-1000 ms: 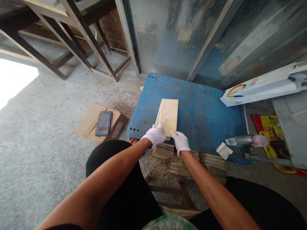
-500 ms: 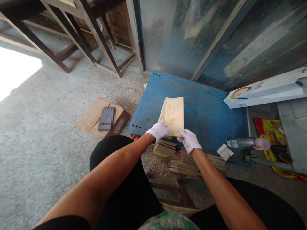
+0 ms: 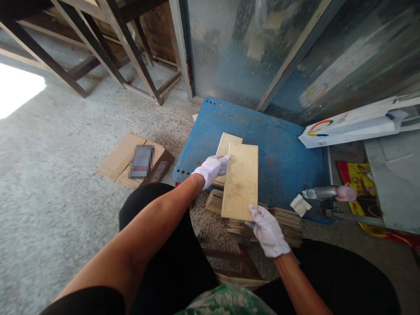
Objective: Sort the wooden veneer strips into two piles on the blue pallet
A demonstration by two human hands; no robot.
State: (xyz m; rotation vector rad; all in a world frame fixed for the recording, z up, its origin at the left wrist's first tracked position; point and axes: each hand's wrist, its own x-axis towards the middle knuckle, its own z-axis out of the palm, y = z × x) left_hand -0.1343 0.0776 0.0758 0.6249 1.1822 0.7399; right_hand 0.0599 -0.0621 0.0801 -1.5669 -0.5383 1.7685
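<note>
Both my hands wear white gloves. My right hand grips the near end of a pale rectangular wooden board and holds it raised toward me. My left hand rests with closed fingers on the edge of a second pale board, part of a small stack lying on the blue plastic pallet. Below my hands, low stacks of thin boards sit at the pallet's near edge on the floor.
A flattened cardboard box lies on the concrete floor to the left. A plastic bottle and a white scrap sit at the pallet's right corner. A white paper bag leans at the right. Metal frames stand behind.
My right hand has pulled the top board off the stack and drawn it back toward me. My left hand stays on the remaining board on the pallet.
</note>
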